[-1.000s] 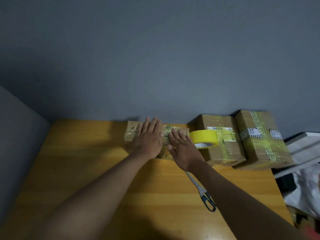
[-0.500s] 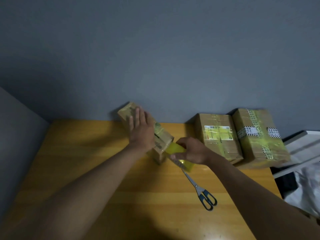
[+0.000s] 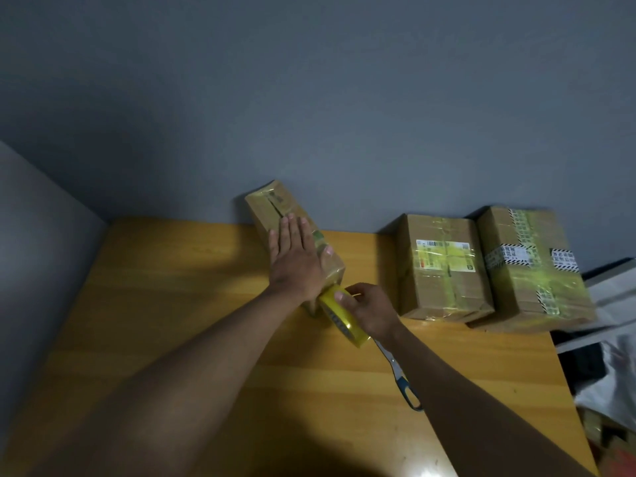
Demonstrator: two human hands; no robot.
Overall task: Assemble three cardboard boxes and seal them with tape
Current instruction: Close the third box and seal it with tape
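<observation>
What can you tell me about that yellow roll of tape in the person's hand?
The tape roll is a glossy yellow ring with printed lettering inside its core. The right hand grips it, thumb on the outer band. It is tilted on edge at the near end of the small box, above the wooden table.

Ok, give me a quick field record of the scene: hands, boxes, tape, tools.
left hand: flat, pressing on the tilted box
right hand: grips the yellow tape roll at the box's near end
taped boxes: two, box with white label and box with striped tape, side by side at the wall
scissors: on the table, partly under the right forearm
</observation>
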